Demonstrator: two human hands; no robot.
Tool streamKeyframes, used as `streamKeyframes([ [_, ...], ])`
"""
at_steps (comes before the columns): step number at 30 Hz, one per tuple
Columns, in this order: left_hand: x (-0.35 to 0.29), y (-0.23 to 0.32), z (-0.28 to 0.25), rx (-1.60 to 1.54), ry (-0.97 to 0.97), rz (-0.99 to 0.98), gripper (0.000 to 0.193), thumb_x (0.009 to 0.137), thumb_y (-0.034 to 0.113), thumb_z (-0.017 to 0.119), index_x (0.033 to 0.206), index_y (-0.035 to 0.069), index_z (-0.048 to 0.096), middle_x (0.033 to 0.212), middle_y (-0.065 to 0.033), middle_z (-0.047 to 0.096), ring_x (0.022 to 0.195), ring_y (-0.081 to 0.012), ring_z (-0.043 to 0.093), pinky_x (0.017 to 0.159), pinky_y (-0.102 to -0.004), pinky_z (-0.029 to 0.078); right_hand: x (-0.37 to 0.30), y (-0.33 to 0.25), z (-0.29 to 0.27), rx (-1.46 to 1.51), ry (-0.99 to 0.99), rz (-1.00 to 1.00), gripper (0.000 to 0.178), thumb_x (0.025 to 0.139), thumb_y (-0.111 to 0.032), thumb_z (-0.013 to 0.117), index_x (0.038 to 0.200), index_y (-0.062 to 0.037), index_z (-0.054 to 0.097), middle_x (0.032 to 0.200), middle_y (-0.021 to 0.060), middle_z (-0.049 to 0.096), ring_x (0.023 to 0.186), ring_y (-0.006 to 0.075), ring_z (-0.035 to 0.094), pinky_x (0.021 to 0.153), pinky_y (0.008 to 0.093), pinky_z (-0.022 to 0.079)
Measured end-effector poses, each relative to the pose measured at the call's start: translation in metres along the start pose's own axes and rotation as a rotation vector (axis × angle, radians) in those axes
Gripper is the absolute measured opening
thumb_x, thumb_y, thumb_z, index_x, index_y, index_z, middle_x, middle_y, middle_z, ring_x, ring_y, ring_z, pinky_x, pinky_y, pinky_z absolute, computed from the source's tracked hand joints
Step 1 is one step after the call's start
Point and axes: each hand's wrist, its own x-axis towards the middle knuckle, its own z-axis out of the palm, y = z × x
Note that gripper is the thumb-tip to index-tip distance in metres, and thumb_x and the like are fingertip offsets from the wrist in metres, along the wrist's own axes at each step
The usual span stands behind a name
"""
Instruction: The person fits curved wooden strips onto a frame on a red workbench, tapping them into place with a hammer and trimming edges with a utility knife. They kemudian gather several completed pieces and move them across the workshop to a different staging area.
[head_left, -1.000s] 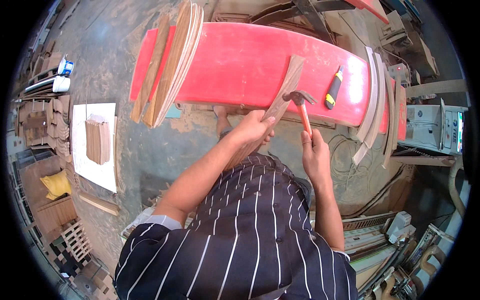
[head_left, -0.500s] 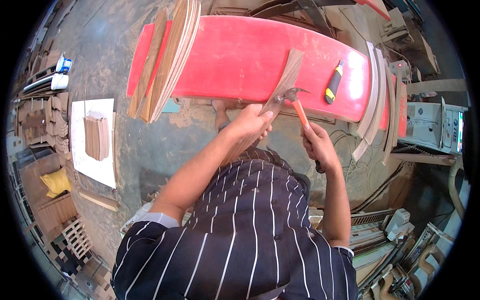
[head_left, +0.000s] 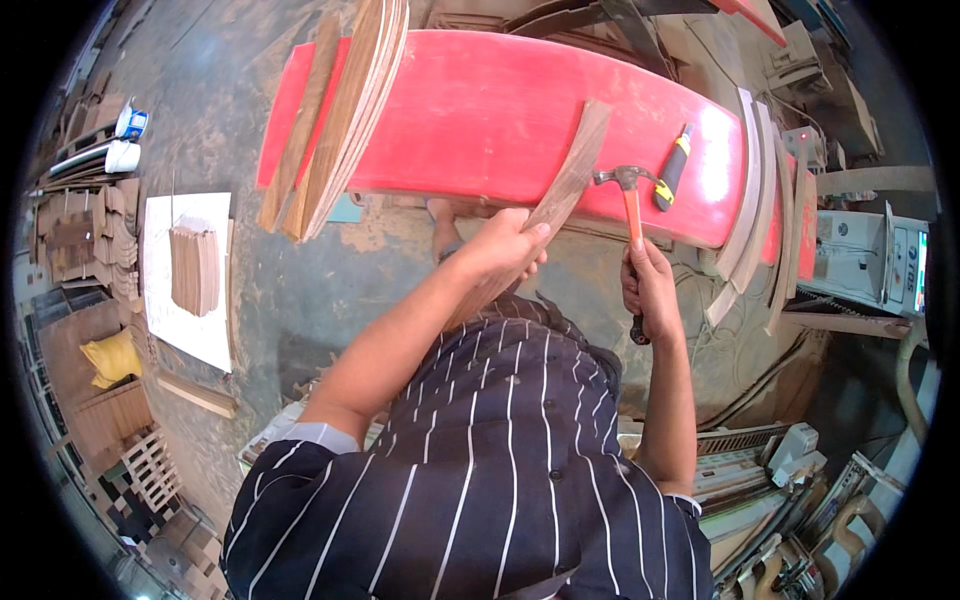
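Note:
My left hand (head_left: 508, 250) is closed round a curved brown wooden strip (head_left: 572, 160). The strip's far end rests over the red table (head_left: 470, 115), while its near end runs back toward my body, partly hidden by my forearm. In my right hand (head_left: 650, 285) is a claw hammer (head_left: 634, 215) with an orange and black handle, held upright. Its metal head is just right of the strip, apart from it, above the table's near edge. A yellow and black utility knife (head_left: 673, 170) lies on the red surface right of the hammer head.
Stacked curved wooden strips (head_left: 350, 115) lie across the table's left end, more strips (head_left: 750, 200) across its right. On the floor at left, a white board (head_left: 185, 345) carries a pile of wooden pieces (head_left: 195, 270). A grey machine (head_left: 855, 250) stands at far right.
The hammer head has moved right, away from the strip, and its handle is more upright. My left hand and the strip have stayed nearly in place.

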Motion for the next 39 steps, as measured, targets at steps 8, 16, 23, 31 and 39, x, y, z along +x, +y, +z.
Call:
streamKeyframes([
  [8,0.002,-0.003,-0.002,-0.002,-0.004,0.001,0.031,0.114,0.024,0.050,0.128,-0.002,0.060,0.088,-0.0096,0.069,0.068,-0.0153,0.067,0.060,-0.0325,0.057,-0.007,-0.001,0.017,-0.196,0.042,-0.102,0.037,0.114,-0.042,0.052,0.095,-0.0105,0.054,0.069,-0.0082,0.040,0.052,0.0028,0.033,0.045,0.0245,0.026],
  [16,0.000,0.001,0.000,-0.007,0.010,-0.019,0.032,0.114,0.025,0.051,0.128,-0.002,0.059,0.088,-0.0089,0.070,0.069,-0.0154,0.067,0.061,-0.0325,0.057,-0.040,-0.025,0.043,-0.973,0.272,-0.451,0.025,0.110,-0.030,0.057,0.105,-0.0055,0.059,0.078,0.0260,0.066,0.076,0.0516,0.064,0.062,0.0566,0.046],
  [23,0.000,0.001,0.000,0.023,0.021,-0.008,0.031,0.114,0.025,0.051,0.125,-0.002,0.060,0.088,-0.0085,0.071,0.070,-0.0155,0.068,0.061,-0.0325,0.057,-0.047,-0.015,0.055,-0.911,0.350,-0.491,0.022,0.109,-0.029,0.059,0.107,-0.0065,0.059,0.078,0.0257,0.066,0.077,0.0515,0.065,0.063,0.0562,0.048],
  [31,-0.001,-0.002,0.001,0.011,0.044,0.018,0.030,0.113,0.025,0.052,0.123,-0.002,0.061,0.086,-0.0094,0.071,0.066,-0.0166,0.067,0.059,-0.0330,0.057,-0.052,-0.009,0.059,-0.824,0.395,-0.531,0.024,0.109,-0.030,0.058,0.104,-0.0074,0.057,0.083,0.0261,0.068,0.078,0.0510,0.067,0.064,0.0579,0.049],
  [39,0.003,-0.008,0.003,-0.023,0.043,-0.012,0.029,0.114,0.026,0.052,0.118,-0.001,0.061,0.087,-0.0099,0.071,0.067,-0.0173,0.069,0.058,-0.0345,0.058,-0.047,-0.012,0.052,-0.929,0.389,-0.445,0.021,0.108,-0.028,0.061,0.106,-0.0075,0.058,0.080,0.0255,0.067,0.076,0.0509,0.066,0.063,0.0559,0.050],
])
